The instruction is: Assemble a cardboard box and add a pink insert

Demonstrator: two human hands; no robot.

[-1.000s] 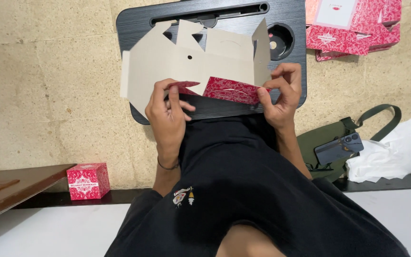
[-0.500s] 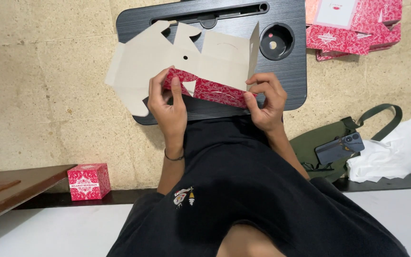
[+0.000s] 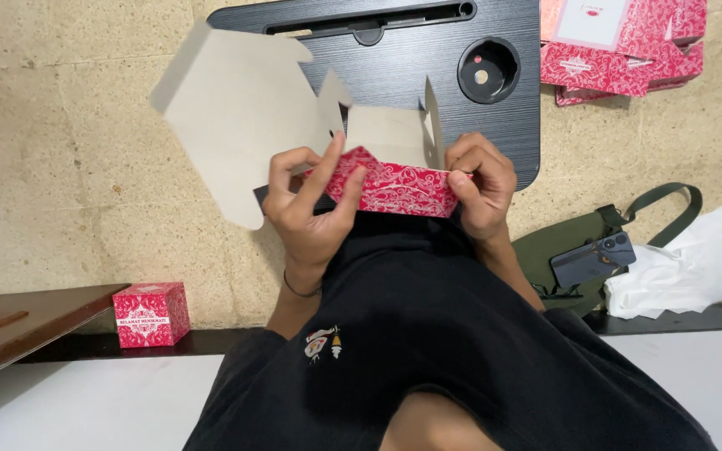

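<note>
Carton blank (image 3: pixel 252 108) over lap tray (image 3: pixel 428 50); flat cartons (image 3: pixel 628 42) right of tray; phone (image 3: pixel 593 259) on bag (image 3: pixel 561 242); folded box (image 3: pixel 150 313) far left.

one half-folded box (image 3: pixel 311 138), two hands, one finished red box (image 3: pixel 150 313), one pile of flat red boxes (image 3: pixel 620 42), one black tray (image 3: pixel 428 50), one phone (image 3: pixel 593 259), one green bag (image 3: pixel 570 242).

The person wore black clothing with a small embroidered emblem. A thin dark band circled the wrist below the left hand (image 3: pixel 311 225). The right hand (image 3: pixel 482 188) was bare.
</note>
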